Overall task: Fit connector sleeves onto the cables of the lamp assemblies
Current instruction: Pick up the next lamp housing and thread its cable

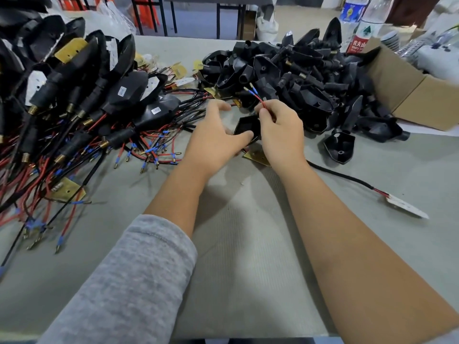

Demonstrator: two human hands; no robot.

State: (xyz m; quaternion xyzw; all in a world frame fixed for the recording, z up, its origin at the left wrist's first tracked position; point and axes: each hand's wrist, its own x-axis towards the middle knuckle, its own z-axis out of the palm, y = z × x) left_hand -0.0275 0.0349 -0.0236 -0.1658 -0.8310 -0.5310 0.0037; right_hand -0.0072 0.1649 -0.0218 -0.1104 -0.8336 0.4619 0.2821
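Grey felt covers the desk (248, 244), with wired lamp assemblies (74, 108) heaped left and empty black housings (298, 78) far right. The right hand (280, 130) pinches a red cable (260, 103); the left hand (213, 135) grasps a black housing (244, 125) just below it.

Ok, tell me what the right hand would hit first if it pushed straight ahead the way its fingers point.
Probably the heap of black lamp housings just beyond the right hand, which pinches the red wire; depth from this head view is uncertain.
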